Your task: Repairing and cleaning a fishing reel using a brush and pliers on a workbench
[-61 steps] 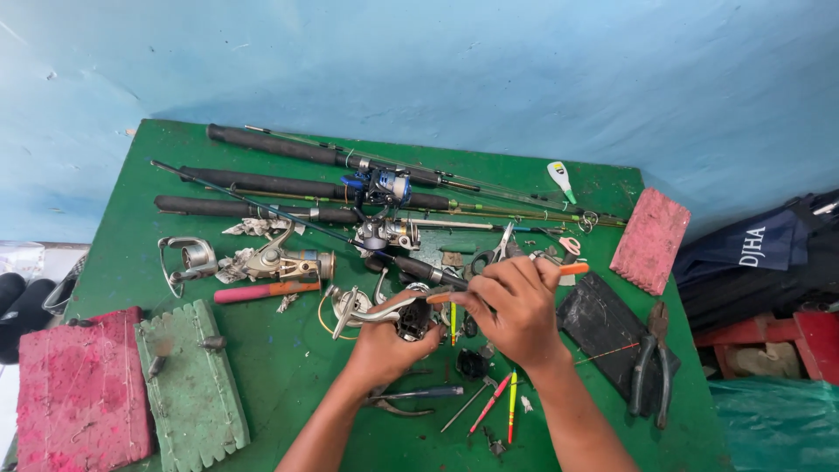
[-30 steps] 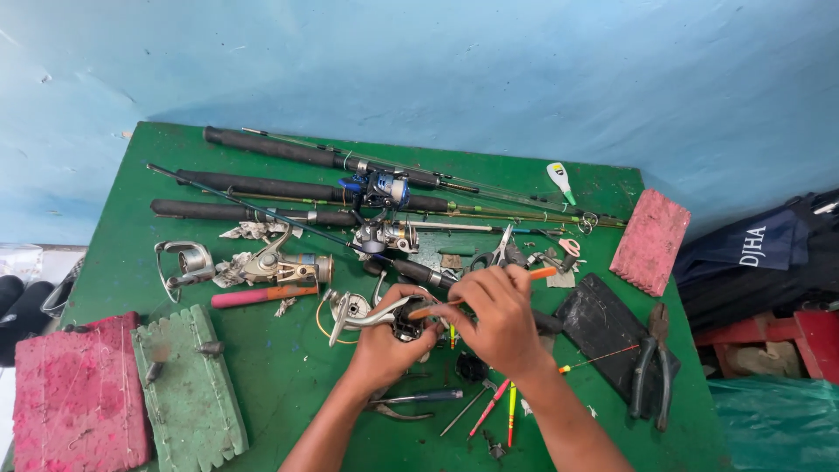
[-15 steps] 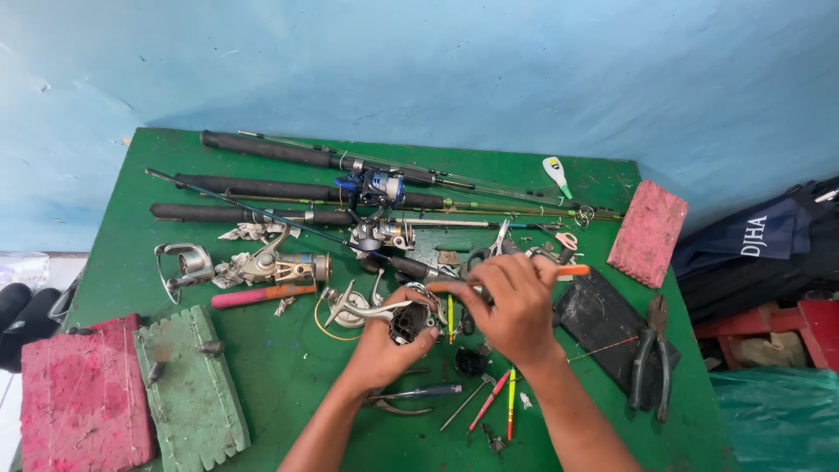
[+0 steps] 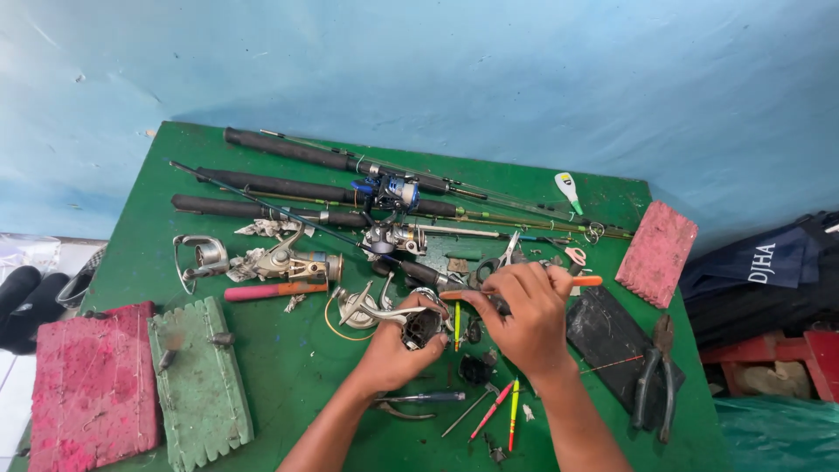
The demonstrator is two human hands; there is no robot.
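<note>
My left hand (image 4: 393, 350) grips a silver spinning fishing reel (image 4: 384, 310) near the middle of the green table (image 4: 157, 192). My right hand (image 4: 524, 315) holds an orange-handled screwdriver (image 4: 584, 281), its tip pointing left toward the reel. Beyond my hands lie three fishing rods (image 4: 288, 185) with black grips; two carry reels (image 4: 391, 190). Thin yellow and red floats (image 4: 505, 404) lie just under my right wrist.
A second loose reel (image 4: 262, 260) and a red-handled tool (image 4: 273, 290) lie left. Red (image 4: 92, 389) and green (image 4: 199, 380) foam blocks fill the front left corner. Another red block (image 4: 657, 253), a black pad (image 4: 607, 336) and pliers (image 4: 655, 380) sit right. Bags (image 4: 760, 271) stand beside the table.
Both hands stayed on the reel with small shifts; my right hand drew the screwdriver a little closer to it. The view moved slightly.
</note>
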